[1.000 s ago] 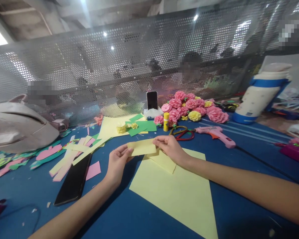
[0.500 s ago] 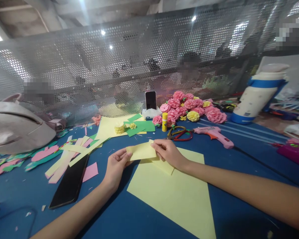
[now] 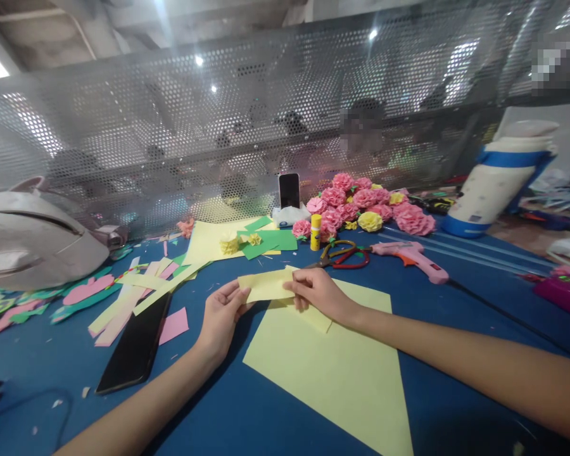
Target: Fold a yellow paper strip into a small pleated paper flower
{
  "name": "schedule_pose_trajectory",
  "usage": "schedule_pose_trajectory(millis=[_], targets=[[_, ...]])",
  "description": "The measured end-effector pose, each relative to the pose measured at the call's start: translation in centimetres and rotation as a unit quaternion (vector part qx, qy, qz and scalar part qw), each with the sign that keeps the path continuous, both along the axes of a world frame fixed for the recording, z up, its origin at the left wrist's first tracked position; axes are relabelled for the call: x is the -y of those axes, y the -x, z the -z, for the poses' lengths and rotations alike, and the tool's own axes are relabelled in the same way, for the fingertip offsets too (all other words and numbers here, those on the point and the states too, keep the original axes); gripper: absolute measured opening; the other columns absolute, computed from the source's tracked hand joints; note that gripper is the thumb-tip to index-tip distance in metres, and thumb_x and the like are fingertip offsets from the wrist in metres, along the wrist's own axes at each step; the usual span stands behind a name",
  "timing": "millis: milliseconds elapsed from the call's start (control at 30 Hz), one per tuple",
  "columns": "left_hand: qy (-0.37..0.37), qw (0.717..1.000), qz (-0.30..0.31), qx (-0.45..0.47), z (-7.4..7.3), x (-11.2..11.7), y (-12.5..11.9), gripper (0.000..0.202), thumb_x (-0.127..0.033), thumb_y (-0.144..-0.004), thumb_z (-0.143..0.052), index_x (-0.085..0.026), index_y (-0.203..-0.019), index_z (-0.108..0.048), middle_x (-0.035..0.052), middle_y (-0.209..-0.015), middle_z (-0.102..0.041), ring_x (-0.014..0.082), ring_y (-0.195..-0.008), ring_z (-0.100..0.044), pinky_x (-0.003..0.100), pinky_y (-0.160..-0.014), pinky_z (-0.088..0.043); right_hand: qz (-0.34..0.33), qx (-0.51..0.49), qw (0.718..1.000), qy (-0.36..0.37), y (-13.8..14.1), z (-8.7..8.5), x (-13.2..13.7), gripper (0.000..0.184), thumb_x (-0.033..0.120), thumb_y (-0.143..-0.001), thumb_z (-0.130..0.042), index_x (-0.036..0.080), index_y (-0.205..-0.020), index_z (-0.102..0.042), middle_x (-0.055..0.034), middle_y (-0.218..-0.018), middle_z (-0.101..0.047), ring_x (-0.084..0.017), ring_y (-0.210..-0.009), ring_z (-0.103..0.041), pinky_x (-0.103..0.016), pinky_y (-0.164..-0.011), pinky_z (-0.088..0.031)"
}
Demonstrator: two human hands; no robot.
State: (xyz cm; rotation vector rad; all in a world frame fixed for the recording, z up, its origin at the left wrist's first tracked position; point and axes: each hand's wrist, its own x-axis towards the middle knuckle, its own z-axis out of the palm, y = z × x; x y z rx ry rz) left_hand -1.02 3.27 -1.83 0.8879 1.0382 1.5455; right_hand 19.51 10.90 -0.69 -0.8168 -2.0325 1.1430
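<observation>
A small piece of yellow paper (image 3: 266, 285) is stretched between my two hands, raised over the table. My left hand (image 3: 222, 313) pinches its left end between thumb and fingers. At its right end, my right hand (image 3: 320, 294) grips it with thumb and bent fingers; some fingertips are hidden behind the paper. Beneath my right hand another small yellow piece (image 3: 316, 318) lies on a large yellow sheet (image 3: 332, 373), which rests on the blue table (image 3: 209, 411).
Beyond my hands are scissors (image 3: 344, 254), a glue stick (image 3: 315, 233), a pink glue gun (image 3: 413, 254) and pink paper flowers (image 3: 335, 196). To the left lie a black phone (image 3: 135, 345), paper strips (image 3: 118, 310) and a bag (image 3: 38, 240). A bottle (image 3: 494, 183) stands right.
My right thumb and fingers have shifted slightly left along the small yellow paper. My left hand keeps its pinch, and the view has moved a little.
</observation>
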Motion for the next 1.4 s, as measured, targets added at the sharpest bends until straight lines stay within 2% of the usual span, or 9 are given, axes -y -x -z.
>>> schedule_pose_trajectory(millis=[100,267,467,633,733,967,1200,1300,1400], targets=[[-0.006,1.0,0.001,0.007,0.0,0.0,0.1,0.039,-0.03,-0.074,-0.08,-0.012,-0.107,-0.071,0.0114,-0.106,-0.076,0.0231,-0.093,-0.073,0.028,-0.08,-0.059,-0.002,-0.007,1.0,-0.002,0.2,0.1,-0.2,0.038,0.049,-0.087,-0.062,0.021,-0.067,-0.044,0.0063,-0.051,-0.053,-0.009,-0.041,-0.048,-0.021,-0.044,-0.036],[-0.006,1.0,-0.002,0.011,0.0,0.0,-0.1,0.039,-0.03,-0.073,-0.081,-0.012,-0.106,-0.071,0.0121,-0.104,-0.076,0.0241,-0.093,-0.073,0.03,-0.081,-0.06,0.017,0.001,1.0,-0.021,0.2,0.3,-0.3,0.041,0.042,-0.09,-0.059,0.02,-0.062,-0.038,0.0093,-0.047,-0.039,-0.006,-0.037,-0.038,-0.02,-0.041,-0.026],[-0.007,1.0,-0.005,0.007,-0.1,0.1,-0.1,0.039,-0.032,-0.072,-0.082,-0.012,-0.104,-0.072,0.0122,-0.104,-0.076,0.0252,-0.095,-0.073,0.033,-0.084,-0.059,0.007,0.007,1.0,-0.002,0.0,0.1,0.1,0.047,0.051,-0.096,-0.045,0.019,-0.061,-0.046,0.0078,-0.039,-0.042,-0.008,-0.032,-0.042,-0.021,-0.042,-0.034],[-0.005,1.0,0.001,-0.008,-0.1,0.0,-0.1,0.039,-0.035,-0.07,-0.082,-0.013,-0.101,-0.073,0.0111,-0.103,-0.077,0.025,-0.093,-0.073,0.032,-0.083,-0.059,-0.003,-0.002,1.0,0.006,0.0,-0.1,0.2,0.044,0.053,-0.092,-0.053,0.018,-0.065,-0.051,0.0041,-0.046,-0.055,-0.009,-0.04,-0.05,-0.02,-0.046,-0.04],[0.009,0.999,0.018,-0.03,0.0,0.1,-0.2,0.042,-0.034,-0.069,-0.083,-0.011,-0.102,-0.074,0.0119,-0.099,-0.077,0.0246,-0.086,-0.074,0.03,-0.077,-0.059,0.002,0.001,1.0,0.015,0.0,0.1,0.1,0.041,0.054,-0.09,-0.055,0.018,-0.069,-0.055,0.0036,-0.046,-0.056,-0.009,-0.039,-0.05,-0.019,-0.042,-0.037],[0.014,0.999,0.017,-0.045,0.2,0.1,-0.4,0.04,-0.036,-0.069,-0.082,-0.013,-0.101,-0.074,0.0106,-0.097,-0.078,0.0234,-0.084,-0.074,0.03,-0.076,-0.059,0.021,-0.015,0.999,0.025,0.0,0.7,-0.1,0.052,0.059,-0.096,-0.039,0.018,-0.068,-0.055,0.0014,-0.043,-0.057,-0.01,-0.034,-0.047,-0.021,-0.037,-0.033],[0.006,0.997,0.012,-0.072,0.1,0.2,-0.5,0.039,-0.032,-0.069,-0.082,-0.014,-0.102,-0.073,0.0088,-0.093,-0.077,0.0197,-0.078,-0.072,0.025,-0.069,-0.056,0.021,-0.031,0.999,0.002,-0.2,0.6,-0.2,0.052,0.056,-0.095,-0.045,0.018,-0.06,-0.052,0.0027,-0.041,-0.052,-0.01,-0.037,-0.044,-0.023,-0.042,-0.032],[0.006,0.996,-0.004,-0.088,0.1,0.2,-0.4,0.033,-0.031,-0.067,-0.084,-0.014,-0.093,-0.073,0.0056,-0.087,-0.076,0.0179,-0.073,-0.071,0.024,-0.066,-0.055,0.003,-0.047,0.999,-0.008,-0.2,0.2,0.2,0.054,0.057,-0.095,-0.043,0.017,-0.062,-0.057,-0.0002,-0.051,-0.057,-0.012,-0.046,-0.05,-0.024,-0.048,-0.036],[0.002,0.996,-0.015,-0.087,0.1,0.1,-0.3,0.03,-0.03,-0.065,-0.085,-0.015,-0.087,-0.071,0.0024,-0.081,-0.074,0.0148,-0.07,-0.069,0.021,-0.066,-0.054,-0.015,-0.077,0.996,-0.029,-0.3,-0.4,0.5,0.05,0.053,-0.099,-0.035,0.016,-0.088,-0.066,-0.0037,-0.075,-0.064,-0.014,-0.063,-0.056,-0.025,-0.058,-0.043]])
